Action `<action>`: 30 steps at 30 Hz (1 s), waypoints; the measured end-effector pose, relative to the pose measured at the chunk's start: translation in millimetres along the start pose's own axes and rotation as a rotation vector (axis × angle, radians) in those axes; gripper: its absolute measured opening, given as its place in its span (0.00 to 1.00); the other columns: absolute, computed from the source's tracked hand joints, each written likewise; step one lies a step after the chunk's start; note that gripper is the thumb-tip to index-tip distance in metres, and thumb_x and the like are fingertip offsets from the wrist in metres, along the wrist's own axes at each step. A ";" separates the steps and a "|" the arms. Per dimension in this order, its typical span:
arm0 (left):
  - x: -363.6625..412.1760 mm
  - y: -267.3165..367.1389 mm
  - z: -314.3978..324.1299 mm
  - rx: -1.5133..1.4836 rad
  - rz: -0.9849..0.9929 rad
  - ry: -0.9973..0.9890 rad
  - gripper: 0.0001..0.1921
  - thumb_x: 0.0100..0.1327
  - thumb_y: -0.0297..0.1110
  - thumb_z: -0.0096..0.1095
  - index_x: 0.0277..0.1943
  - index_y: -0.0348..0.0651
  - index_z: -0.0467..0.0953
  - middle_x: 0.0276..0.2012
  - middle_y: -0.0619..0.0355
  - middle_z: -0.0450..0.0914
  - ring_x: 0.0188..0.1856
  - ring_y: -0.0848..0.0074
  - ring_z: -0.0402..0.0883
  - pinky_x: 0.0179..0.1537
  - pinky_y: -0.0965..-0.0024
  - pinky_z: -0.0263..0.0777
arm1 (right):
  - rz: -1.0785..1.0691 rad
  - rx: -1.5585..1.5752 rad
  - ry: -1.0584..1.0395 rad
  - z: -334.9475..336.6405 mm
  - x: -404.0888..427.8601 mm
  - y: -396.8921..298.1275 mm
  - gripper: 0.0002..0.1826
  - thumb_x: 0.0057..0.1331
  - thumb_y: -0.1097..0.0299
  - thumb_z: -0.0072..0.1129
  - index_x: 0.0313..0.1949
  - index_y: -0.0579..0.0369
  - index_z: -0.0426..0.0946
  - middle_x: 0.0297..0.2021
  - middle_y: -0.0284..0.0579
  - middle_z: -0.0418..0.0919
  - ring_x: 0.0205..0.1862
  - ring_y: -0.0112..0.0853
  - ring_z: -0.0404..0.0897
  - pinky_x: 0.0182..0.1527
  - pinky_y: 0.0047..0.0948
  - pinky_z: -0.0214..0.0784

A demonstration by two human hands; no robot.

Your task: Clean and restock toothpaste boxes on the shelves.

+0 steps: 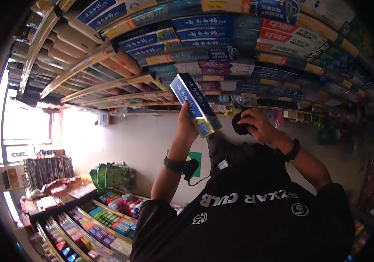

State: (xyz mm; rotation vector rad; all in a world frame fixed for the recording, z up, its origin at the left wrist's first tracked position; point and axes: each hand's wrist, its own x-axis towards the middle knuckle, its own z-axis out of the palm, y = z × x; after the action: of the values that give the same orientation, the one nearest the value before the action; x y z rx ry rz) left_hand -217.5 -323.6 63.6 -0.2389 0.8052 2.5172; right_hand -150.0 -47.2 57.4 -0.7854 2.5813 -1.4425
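My left hand [187, 126] grips a long blue toothpaste carton [191, 96] with a yellow-green end. The carton is tilted, its far end pointing up toward the shelves, and it bears white writing. To the right, my right hand [265, 127] has its fingers bent around a bunched black cloth [239, 123]. The cloth is apart from the carton. Both hands are in front of shelves stacked with toothpaste cartons, among them a stack of blue ones [205, 23] and a stack of red-and-white ones [288, 36].
Shelf rails [75, 59] with bottles run along the left. Behind on the left, another shelf unit [88, 226] holds coloured packages, with a green bundle [111, 177] at its end. A strapped device [190, 167] with a cable sits at my left wrist. Pale floor [147, 134] shows between the shelves.
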 end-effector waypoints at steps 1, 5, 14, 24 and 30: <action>2.5 12.2 -2.3 -0.020 0.001 -0.012 0.25 0.69 0.50 0.48 0.61 0.42 0.64 0.54 0.53 0.75 0.56 0.63 0.75 0.59 0.55 0.67 | 0.004 -0.008 -0.022 2.7 12.0 -6.2 0.17 0.57 0.84 0.53 0.45 0.54 0.78 0.49 0.48 0.67 0.52 0.45 0.67 0.54 0.44 0.62; 20.1 46.3 -13.1 -0.047 0.103 -0.131 0.23 0.66 0.41 0.58 0.60 0.43 0.65 0.54 0.55 0.74 0.58 0.65 0.72 0.62 0.57 0.61 | 0.054 0.009 -0.047 22.0 51.3 -16.4 0.19 0.56 0.85 0.51 0.46 0.53 0.77 0.48 0.48 0.67 0.52 0.44 0.67 0.54 0.42 0.61; 50.1 83.8 -26.5 0.053 0.175 -0.179 0.21 0.62 0.28 0.63 0.56 0.41 0.66 0.50 0.57 0.76 0.52 0.69 0.76 0.58 0.60 0.67 | 0.217 0.080 -0.109 59.2 118.4 -28.6 0.31 0.57 0.79 0.55 0.62 0.49 0.65 0.64 0.54 0.58 0.66 0.52 0.57 0.67 0.46 0.51; 61.4 98.5 -27.5 0.214 0.152 -0.242 0.23 0.62 0.30 0.65 0.57 0.40 0.64 0.51 0.55 0.75 0.54 0.66 0.75 0.58 0.57 0.67 | 0.259 0.090 -0.022 53.9 124.3 -27.6 0.28 0.58 0.79 0.57 0.59 0.51 0.69 0.64 0.56 0.58 0.65 0.52 0.58 0.65 0.47 0.54; 62.8 97.5 -18.4 0.237 0.127 -0.353 0.24 0.63 0.31 0.63 0.59 0.41 0.62 0.53 0.52 0.74 0.55 0.61 0.74 0.58 0.49 0.68 | 0.232 0.064 0.037 35.6 124.5 -17.0 0.24 0.58 0.81 0.54 0.55 0.53 0.73 0.64 0.54 0.60 0.63 0.50 0.62 0.63 0.45 0.57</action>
State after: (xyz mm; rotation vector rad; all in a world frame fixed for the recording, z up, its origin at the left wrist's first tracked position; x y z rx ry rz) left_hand -320.1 -378.8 78.3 0.3366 0.9819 2.4467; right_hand -239.9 -140.6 73.0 -0.4370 2.5374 -1.4721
